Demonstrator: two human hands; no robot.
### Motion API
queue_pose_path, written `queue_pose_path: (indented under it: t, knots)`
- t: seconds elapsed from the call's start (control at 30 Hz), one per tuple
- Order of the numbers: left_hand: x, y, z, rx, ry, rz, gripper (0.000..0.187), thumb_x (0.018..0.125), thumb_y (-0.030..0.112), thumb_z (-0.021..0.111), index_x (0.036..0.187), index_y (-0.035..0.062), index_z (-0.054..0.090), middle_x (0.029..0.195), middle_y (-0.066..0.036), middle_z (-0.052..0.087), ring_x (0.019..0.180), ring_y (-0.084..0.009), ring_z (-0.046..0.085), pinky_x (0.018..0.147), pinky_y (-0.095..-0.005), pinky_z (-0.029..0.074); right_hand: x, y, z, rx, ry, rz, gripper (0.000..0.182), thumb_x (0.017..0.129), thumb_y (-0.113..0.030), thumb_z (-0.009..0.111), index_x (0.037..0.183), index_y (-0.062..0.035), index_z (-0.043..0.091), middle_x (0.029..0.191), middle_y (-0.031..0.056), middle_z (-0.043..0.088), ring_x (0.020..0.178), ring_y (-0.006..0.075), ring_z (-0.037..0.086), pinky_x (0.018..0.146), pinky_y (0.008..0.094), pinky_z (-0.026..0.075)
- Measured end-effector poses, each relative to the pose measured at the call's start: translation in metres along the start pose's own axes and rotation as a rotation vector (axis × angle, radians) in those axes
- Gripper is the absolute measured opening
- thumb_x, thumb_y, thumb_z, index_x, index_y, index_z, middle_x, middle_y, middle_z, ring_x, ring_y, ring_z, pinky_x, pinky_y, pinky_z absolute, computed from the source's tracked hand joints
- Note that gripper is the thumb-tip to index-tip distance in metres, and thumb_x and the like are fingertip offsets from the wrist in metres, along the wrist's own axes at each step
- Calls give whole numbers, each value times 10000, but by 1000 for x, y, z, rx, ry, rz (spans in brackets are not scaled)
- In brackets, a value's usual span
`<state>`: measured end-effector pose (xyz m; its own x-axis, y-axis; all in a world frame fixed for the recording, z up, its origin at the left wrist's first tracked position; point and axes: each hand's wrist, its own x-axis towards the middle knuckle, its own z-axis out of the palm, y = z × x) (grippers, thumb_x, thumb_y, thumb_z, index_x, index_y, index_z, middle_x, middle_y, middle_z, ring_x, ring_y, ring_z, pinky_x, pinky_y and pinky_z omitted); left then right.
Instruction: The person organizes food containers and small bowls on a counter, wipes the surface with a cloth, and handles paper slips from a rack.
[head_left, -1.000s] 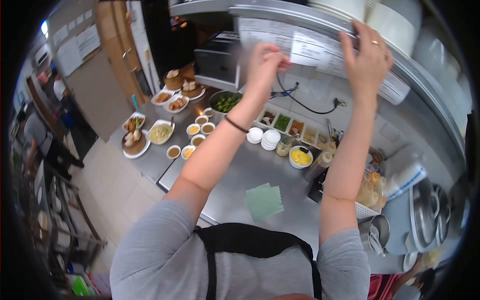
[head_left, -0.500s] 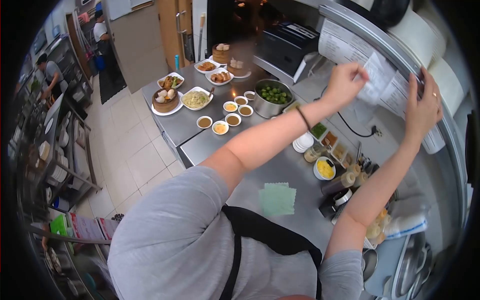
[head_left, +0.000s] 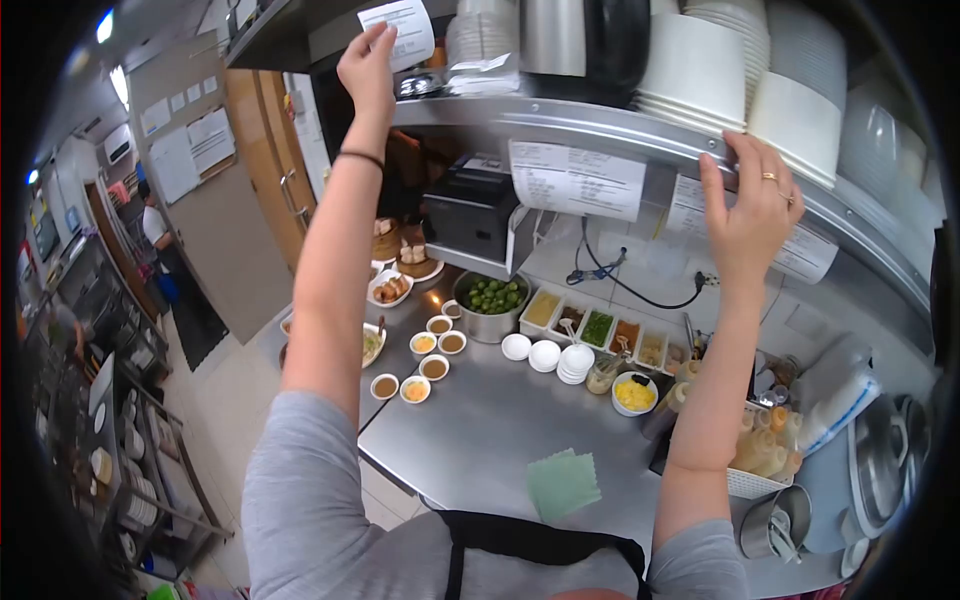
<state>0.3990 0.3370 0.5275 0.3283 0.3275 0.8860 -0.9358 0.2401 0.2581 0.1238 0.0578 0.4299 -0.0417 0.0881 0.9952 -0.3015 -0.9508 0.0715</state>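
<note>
A white printed slip (head_left: 404,32) is pinched in my left hand (head_left: 366,72), raised at the upper left near the end of the metal shelf. My right hand (head_left: 752,198) rests on the edge of the steel shelf (head_left: 580,121), fingers apart, with a ring on one finger and nothing seen in it. Printed papers (head_left: 577,180) hang below the shelf rail between my hands, and another (head_left: 806,253) hangs beside my right hand.
On the steel counter (head_left: 450,440) are a green cloth (head_left: 563,484), small sauce bowls (head_left: 434,367), a pot of green items (head_left: 492,308), a yellow-filled bowl (head_left: 634,394) and a basket of bottles (head_left: 755,482). A black printer (head_left: 467,218) stands behind. A person (head_left: 155,228) stands at far left.
My left hand has moved up and left, away from the hanging papers, with the slip in it. My right hand stays at the shelf edge. The view has tilted upward and turned.
</note>
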Motion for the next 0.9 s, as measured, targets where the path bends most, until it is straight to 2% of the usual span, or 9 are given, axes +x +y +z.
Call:
queue_pose_path:
  t: [0.17, 0.23, 0.33, 0.37, 0.43, 0.5, 0.6, 0.7, 0.9]
  knots:
    - [39, -11, 83, -108, -235, -273, 312, 668, 35, 659, 954, -71, 591, 909, -122, 613, 821, -201, 568, 739, -289, 428, 0, 3, 2, -25, 31, -30, 308, 765, -378, 584, 967, -146, 591, 970, -4, 582, 984, 161, 497, 831, 315, 279]
    - [56, -19, 102, 271, -297, -482, 196, 701, 46, 638, 869, -46, 598, 825, -129, 613, 756, -234, 575, 682, -319, 436, 0, 3, 3, -16, 28, -30, 307, 763, -378, 587, 966, -148, 591, 967, -7, 583, 982, 159, 498, 831, 315, 279]
    - [125, -153, 80, 324, -575, -575, 189, 724, 58, 654, 881, -45, 628, 822, -91, 603, 737, -140, 558, 589, -228, 449, -2, 4, 5, -5, 44, -38, 301, 757, -377, 591, 955, -151, 592, 957, -14, 585, 975, 155, 499, 828, 314, 278]
    - [60, -52, 96, 1068, -861, -541, 120, 715, 68, 656, 765, -35, 620, 722, -89, 581, 631, -132, 535, 482, -226, 431, -2, 5, 6, -3, 66, -51, 295, 754, -378, 593, 944, -152, 592, 951, -18, 585, 971, 154, 499, 825, 314, 279]
    - [16, -56, 75, 790, -812, -670, 154, 710, 115, 664, 682, -19, 594, 639, -67, 556, 554, -116, 499, 460, -229, 423, -2, 5, 6, -8, 53, -40, 287, 753, -378, 591, 932, -153, 593, 947, -20, 585, 966, 153, 501, 820, 313, 279]
    - [18, -47, 68, 1080, -1019, -573, 256, 694, 219, 679, 793, -9, 618, 645, -71, 559, 503, -151, 507, 460, -265, 454, -1, 4, 8, -16, 48, -29, 278, 753, -377, 589, 919, -155, 593, 943, -22, 585, 962, 153, 502, 815, 313, 279]
    - [11, -12, 59, 1321, -1091, -348, 437, 630, 348, 702, 935, 44, 628, 859, -111, 602, 737, -205, 578, 637, -284, 491, -3, 5, 5, 5, 54, -37, 269, 766, -372, 570, 916, -149, 593, 944, -11, 590, 959, 160, 506, 818, 324, 284]
    - [-39, 9, 37, 1135, -388, 691, 346, 681, 302, 671, 944, 81, 629, 927, -112, 596, 851, -242, 575, 704, -274, 464, -7, 17, 12, 35, 94, -81, 281, 783, -359, 554, 948, -135, 594, 960, 3, 594, 970, 175, 502, 852, 338, 274]
    - [-216, 105, 35, 331, -481, 296, 144, 742, 44, 601, 883, 26, 622, 840, -66, 589, 793, -145, 552, 619, -244, 434, -44, 17, -35, 759, 350, 256, 166, 827, -134, 518, 949, -56, 600, 912, 51, 606, 869, 149, 548, 695, 250, 396]
